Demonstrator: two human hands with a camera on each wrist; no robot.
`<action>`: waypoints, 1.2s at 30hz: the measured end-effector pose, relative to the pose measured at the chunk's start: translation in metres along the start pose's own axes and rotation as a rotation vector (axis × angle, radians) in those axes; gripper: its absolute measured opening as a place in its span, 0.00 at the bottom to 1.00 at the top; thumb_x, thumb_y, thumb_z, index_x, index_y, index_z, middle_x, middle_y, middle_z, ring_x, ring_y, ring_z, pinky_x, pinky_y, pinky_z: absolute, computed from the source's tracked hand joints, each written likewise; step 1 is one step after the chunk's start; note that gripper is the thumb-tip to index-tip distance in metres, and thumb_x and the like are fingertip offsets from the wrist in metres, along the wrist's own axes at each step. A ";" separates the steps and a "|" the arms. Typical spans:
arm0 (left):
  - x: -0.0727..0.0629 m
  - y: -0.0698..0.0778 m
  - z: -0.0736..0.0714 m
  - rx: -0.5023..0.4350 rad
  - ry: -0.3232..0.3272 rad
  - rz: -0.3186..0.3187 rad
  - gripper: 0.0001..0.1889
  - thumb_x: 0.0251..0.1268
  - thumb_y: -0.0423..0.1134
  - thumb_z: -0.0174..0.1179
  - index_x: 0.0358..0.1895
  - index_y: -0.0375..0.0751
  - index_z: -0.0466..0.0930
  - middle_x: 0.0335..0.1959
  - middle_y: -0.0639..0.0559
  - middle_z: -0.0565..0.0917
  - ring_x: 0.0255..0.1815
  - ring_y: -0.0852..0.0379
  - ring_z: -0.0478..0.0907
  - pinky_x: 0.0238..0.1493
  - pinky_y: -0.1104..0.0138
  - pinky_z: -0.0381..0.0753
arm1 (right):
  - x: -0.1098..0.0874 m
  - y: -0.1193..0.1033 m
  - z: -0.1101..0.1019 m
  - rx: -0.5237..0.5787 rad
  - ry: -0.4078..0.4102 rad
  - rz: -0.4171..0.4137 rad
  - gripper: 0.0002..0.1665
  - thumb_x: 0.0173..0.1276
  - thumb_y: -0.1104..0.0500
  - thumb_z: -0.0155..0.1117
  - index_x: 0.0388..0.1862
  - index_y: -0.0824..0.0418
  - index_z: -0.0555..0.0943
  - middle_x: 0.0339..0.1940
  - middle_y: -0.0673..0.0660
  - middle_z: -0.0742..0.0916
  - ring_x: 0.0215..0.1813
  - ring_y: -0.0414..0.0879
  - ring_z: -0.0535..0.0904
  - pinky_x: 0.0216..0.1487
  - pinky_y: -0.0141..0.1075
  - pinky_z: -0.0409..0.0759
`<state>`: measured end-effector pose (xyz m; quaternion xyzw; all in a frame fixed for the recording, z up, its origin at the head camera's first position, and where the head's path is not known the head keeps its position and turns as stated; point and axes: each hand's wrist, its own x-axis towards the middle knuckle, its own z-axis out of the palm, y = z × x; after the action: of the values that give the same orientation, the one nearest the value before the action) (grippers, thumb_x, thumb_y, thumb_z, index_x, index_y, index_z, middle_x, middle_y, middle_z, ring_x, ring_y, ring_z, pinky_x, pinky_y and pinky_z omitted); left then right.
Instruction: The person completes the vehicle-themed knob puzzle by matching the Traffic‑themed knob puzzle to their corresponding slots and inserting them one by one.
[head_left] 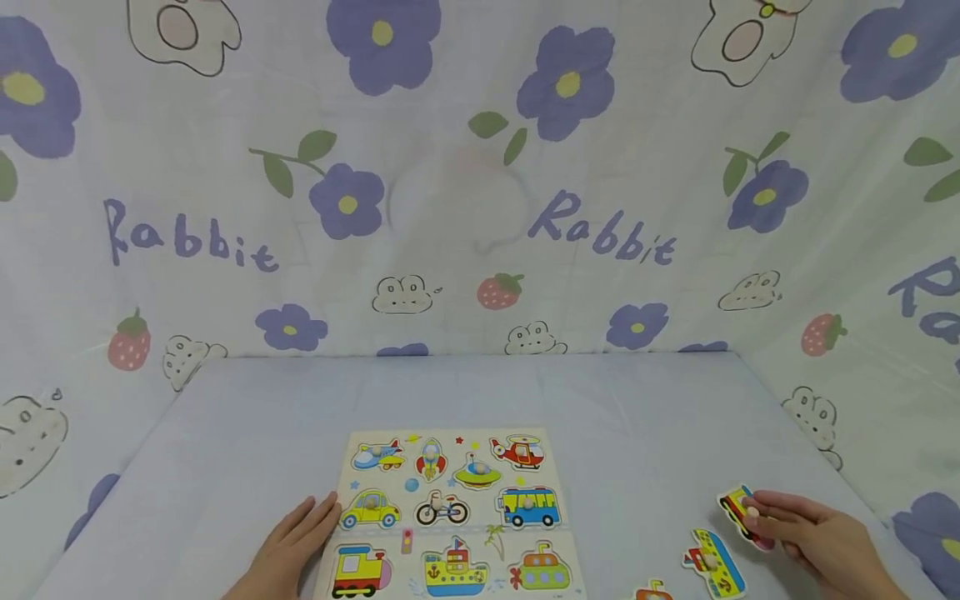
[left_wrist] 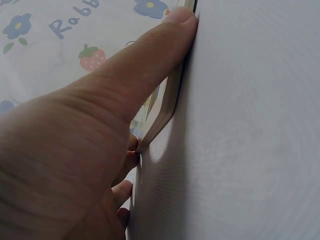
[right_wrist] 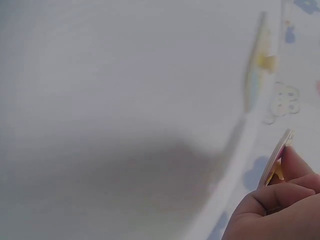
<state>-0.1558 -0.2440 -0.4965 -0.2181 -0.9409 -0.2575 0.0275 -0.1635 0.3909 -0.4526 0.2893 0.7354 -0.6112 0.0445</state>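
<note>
A wooden peg puzzle board [head_left: 483, 529] with vehicle pictures lies on the table. At its left edge rests my left hand [head_left: 294, 542], fingers extended; in the left wrist view the thumb [left_wrist: 150, 55] touches the board's side [left_wrist: 172, 95]. Off to the right, my right hand [head_left: 821, 533] pinches a train puzzle piece [head_left: 738, 512] by its knob, tilted. The right wrist view shows that piece [right_wrist: 275, 157] edge-on in the fingers [right_wrist: 295, 165]. Just left of this hand lies a ship puzzle piece [head_left: 718, 567], knob up.
An orange-topped puzzle piece [head_left: 652, 593] is cut off at the bottom edge. Knobbed pieces such as the bus [head_left: 540, 508] and the car [head_left: 367, 512] sit in the board's upper rows. Printed curtains [head_left: 465, 208] enclose the white table [head_left: 637, 417] behind and at the sides.
</note>
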 end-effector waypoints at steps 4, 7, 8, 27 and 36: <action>0.000 0.000 0.000 0.007 0.007 0.014 0.61 0.37 0.73 0.71 0.71 0.30 0.65 0.72 0.40 0.65 0.70 0.32 0.56 0.62 0.35 0.62 | -0.014 -0.017 0.013 0.026 -0.056 -0.034 0.21 0.49 0.53 0.83 0.43 0.50 0.87 0.35 0.47 0.88 0.29 0.44 0.75 0.27 0.37 0.74; 0.001 0.000 0.000 0.016 0.008 0.018 0.62 0.37 0.73 0.70 0.71 0.30 0.65 0.72 0.40 0.65 0.70 0.32 0.56 0.61 0.35 0.62 | -0.022 -0.029 0.025 0.049 -0.094 -0.059 0.18 0.51 0.53 0.82 0.42 0.49 0.87 0.35 0.47 0.89 0.30 0.44 0.78 0.28 0.35 0.75; 0.001 0.000 0.000 0.011 0.009 0.019 0.62 0.36 0.73 0.70 0.71 0.30 0.65 0.72 0.39 0.65 0.70 0.32 0.56 0.61 0.35 0.62 | -0.024 -0.031 0.030 0.068 -0.110 -0.069 0.17 0.52 0.54 0.81 0.42 0.49 0.88 0.36 0.47 0.89 0.30 0.45 0.78 0.28 0.35 0.75; 0.000 0.003 0.001 -0.006 -0.015 -0.038 0.63 0.36 0.75 0.69 0.72 0.32 0.64 0.74 0.42 0.64 0.72 0.34 0.53 0.63 0.35 0.60 | -0.066 -0.087 0.150 0.216 -0.259 -0.257 0.24 0.51 0.63 0.80 0.49 0.61 0.86 0.42 0.53 0.89 0.29 0.44 0.81 0.22 0.27 0.67; 0.001 0.005 -0.002 -0.017 -0.040 -0.040 0.63 0.36 0.74 0.70 0.73 0.32 0.63 0.74 0.41 0.63 0.72 0.34 0.52 0.63 0.34 0.59 | -0.084 -0.082 0.200 0.184 -0.320 -0.242 0.22 0.53 0.65 0.79 0.48 0.65 0.85 0.43 0.57 0.89 0.25 0.44 0.77 0.20 0.28 0.64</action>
<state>-0.1545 -0.2413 -0.4925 -0.2044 -0.9433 -0.2614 0.0019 -0.1912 0.1683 -0.3954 0.1012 0.6895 -0.7146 0.0604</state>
